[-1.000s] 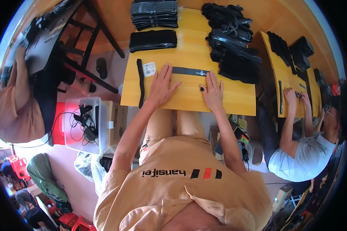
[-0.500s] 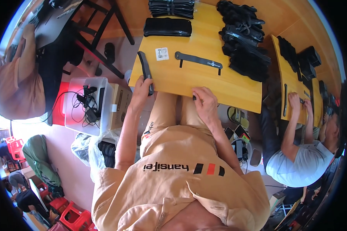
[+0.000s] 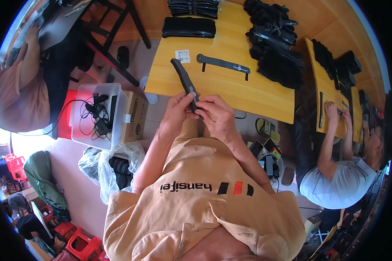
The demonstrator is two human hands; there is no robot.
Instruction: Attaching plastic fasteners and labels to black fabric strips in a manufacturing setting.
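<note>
At the yellow table (image 3: 248, 99), the left hand (image 3: 177, 112) and right hand (image 3: 221, 116) both pinch 1 black strap (image 3: 184, 77) near its lower end, seemingly for steadiness.

Left hand (image 3: 177, 112) and right hand (image 3: 218, 116) nearly meet over the lap, fingers (image 3: 210, 104) bent, pinching; both forearms (image 3: 153, 153) angle inward and away from torso (image 3: 200, 169).

One strap (image 3: 185, 78) is held over the near edge of the table (image 3: 248, 100), and one other strap (image 3: 222, 64) lies upon it. I count also one white label (image 3: 184, 56) and two black stacks (image 3: 188, 27) toward the far left corner.
</note>
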